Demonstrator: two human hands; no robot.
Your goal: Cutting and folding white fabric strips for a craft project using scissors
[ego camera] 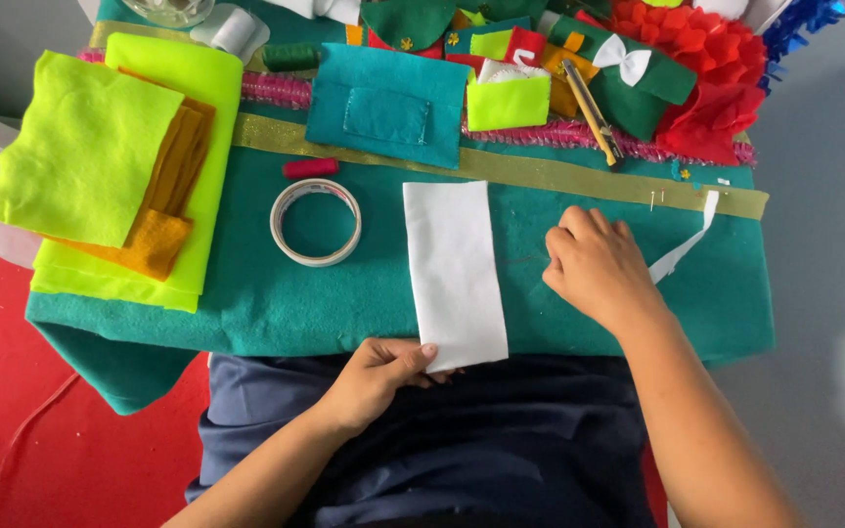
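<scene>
Fingers of left hand (383,376) pinching white felt strip (454,274), right hand (594,266) curled beside it

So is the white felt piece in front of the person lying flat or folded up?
Flat: the white felt piece lies spread as one rectangle on the green felt, its near edge pinched by the left hand.

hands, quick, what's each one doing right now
Left hand: shut on the near edge of the white felt strip.
Right hand: curled, fingertips down on the green felt; anything pinched cannot be told.
</scene>
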